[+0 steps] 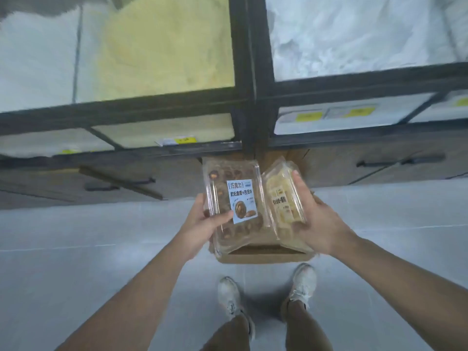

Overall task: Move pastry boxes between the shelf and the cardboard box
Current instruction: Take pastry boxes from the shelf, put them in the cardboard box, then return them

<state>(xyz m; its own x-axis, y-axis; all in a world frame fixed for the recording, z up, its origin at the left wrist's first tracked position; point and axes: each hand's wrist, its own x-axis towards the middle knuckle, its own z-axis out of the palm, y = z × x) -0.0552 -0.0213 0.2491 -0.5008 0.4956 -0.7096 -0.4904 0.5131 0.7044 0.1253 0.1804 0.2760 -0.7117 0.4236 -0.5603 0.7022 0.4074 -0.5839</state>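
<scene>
Left hand (pixel 202 221) gripping chocolate pastry box (pixel 233 203), right hand (pixel 316 219) gripping pale pastry box (pixel 281 198)

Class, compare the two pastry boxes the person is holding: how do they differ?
The left-hand box holds dark brown pastries; the right-hand box holds pale yellow ones. The left-hand box faces the camera flat with a blue label; the right-hand box is tilted edgeways. Both are clear plastic, gripped above the cardboard box.

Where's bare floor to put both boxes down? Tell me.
Bare grey floor lies left of the cardboard box, below the drawers, and likewise on its right. It is crowded in the middle: both hands, left hand and right hand, hold pastry boxes over it, shoes just behind.
</scene>
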